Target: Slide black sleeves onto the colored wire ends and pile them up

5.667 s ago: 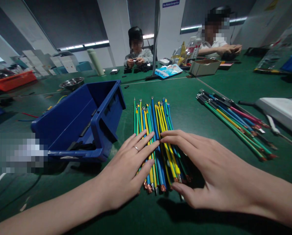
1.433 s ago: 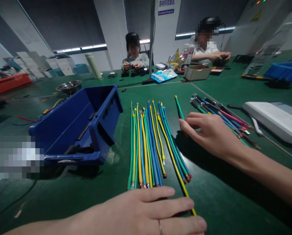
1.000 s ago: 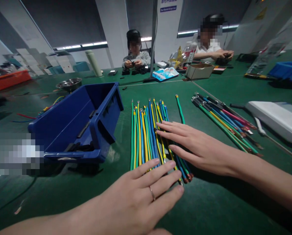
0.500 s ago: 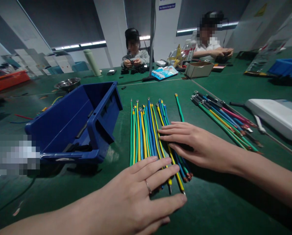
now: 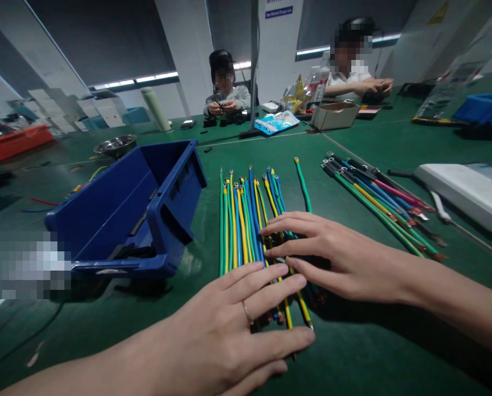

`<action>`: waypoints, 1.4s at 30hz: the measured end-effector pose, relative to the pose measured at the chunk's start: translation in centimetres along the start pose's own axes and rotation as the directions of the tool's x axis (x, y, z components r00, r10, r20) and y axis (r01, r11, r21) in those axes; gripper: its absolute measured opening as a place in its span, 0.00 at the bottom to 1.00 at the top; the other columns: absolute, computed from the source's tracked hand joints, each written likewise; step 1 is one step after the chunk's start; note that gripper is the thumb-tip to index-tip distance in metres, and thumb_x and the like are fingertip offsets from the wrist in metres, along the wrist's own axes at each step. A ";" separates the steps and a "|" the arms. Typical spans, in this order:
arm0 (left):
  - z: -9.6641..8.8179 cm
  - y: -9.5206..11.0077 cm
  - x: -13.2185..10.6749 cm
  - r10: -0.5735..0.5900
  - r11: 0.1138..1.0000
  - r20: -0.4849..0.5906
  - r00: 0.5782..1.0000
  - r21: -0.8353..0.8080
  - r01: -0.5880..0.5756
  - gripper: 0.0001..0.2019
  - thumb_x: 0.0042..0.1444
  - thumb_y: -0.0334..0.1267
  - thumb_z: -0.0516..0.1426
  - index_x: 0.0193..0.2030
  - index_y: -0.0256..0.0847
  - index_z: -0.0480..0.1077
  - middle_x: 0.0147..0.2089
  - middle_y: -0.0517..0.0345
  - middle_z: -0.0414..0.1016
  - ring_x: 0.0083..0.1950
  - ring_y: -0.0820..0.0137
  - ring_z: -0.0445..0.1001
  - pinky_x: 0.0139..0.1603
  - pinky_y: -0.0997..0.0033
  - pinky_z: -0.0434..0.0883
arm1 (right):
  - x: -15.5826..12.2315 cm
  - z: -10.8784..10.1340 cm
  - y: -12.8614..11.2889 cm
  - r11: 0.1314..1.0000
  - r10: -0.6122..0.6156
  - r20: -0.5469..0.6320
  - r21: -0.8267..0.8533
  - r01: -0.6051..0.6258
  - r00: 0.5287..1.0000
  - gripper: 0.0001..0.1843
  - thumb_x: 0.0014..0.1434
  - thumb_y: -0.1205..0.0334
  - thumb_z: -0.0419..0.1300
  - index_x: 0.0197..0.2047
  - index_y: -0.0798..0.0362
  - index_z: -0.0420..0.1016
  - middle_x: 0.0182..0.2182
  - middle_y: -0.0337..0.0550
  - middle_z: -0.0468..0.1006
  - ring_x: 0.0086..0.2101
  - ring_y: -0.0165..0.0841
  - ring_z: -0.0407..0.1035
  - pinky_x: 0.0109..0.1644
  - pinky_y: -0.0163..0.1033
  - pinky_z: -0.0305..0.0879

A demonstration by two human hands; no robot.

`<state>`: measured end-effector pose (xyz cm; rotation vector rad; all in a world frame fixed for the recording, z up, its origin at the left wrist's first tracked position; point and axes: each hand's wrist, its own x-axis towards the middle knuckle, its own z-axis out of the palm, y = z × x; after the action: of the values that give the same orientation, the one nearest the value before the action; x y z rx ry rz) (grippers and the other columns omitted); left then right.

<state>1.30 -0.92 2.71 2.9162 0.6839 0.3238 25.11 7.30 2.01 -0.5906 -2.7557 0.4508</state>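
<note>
A row of green, yellow and blue wires (image 5: 246, 220) with copper lugs lies lengthwise on the green table (image 5: 271, 148) in front of me. My left hand (image 5: 229, 330) rests flat over the near ends, fingers stretched out, a ring on one finger. My right hand (image 5: 340, 258) lies flat across the right side of the row, fingers spread and pointing left. One green wire (image 5: 302, 184) lies apart, just right of the row.
A blue plastic bin (image 5: 130, 209) stands tipped at the left. A second bundle of coloured wires (image 5: 378, 201) and a white box (image 5: 464, 192) lie at the right. Two other people sit working at the far side, near a cardboard box (image 5: 337, 115) and a steel bowl (image 5: 116, 146).
My right hand came back from the single green wire onto the row. Both hands have drawn closer together over the wires' near ends, and the right-hand wires have shifted a little.
</note>
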 end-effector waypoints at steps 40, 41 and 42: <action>1.5 1.7 0.6 -0.295 0.949 -0.097 0.951 0.086 0.303 0.27 0.67 0.47 0.53 0.63 0.23 0.65 0.66 0.37 0.64 0.69 0.55 0.62 0.66 0.54 0.66 | -2.1 0.8 0.0 0.991 0.128 0.135 0.021 -0.132 0.983 0.58 0.52 0.35 0.62 0.74 0.52 0.38 0.71 0.50 0.42 0.68 0.45 0.45 0.69 0.49 0.50; 1.5 1.6 0.6 -0.294 0.950 -0.101 0.950 0.081 0.302 0.26 0.67 0.46 0.52 0.63 0.24 0.66 0.66 0.37 0.64 0.69 0.55 0.62 0.66 0.53 0.66 | -2.0 1.1 -0.1 0.992 0.124 0.124 0.004 -0.126 0.984 0.61 0.50 0.34 0.63 0.74 0.54 0.37 0.72 0.51 0.39 0.68 0.46 0.42 0.69 0.50 0.49; 1.5 1.6 0.6 -0.293 0.950 -0.108 0.950 0.077 0.302 0.25 0.67 0.45 0.52 0.62 0.25 0.66 0.66 0.38 0.64 0.69 0.55 0.62 0.66 0.53 0.66 | -1.9 1.4 -0.2 0.993 0.122 0.111 -0.018 -0.121 0.986 0.64 0.48 0.33 0.63 0.74 0.56 0.36 0.72 0.53 0.36 0.69 0.47 0.39 0.69 0.51 0.47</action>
<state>2.82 -2.21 1.65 2.8363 1.1667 0.4079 26.28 5.98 0.43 -0.7611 -2.8400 0.5114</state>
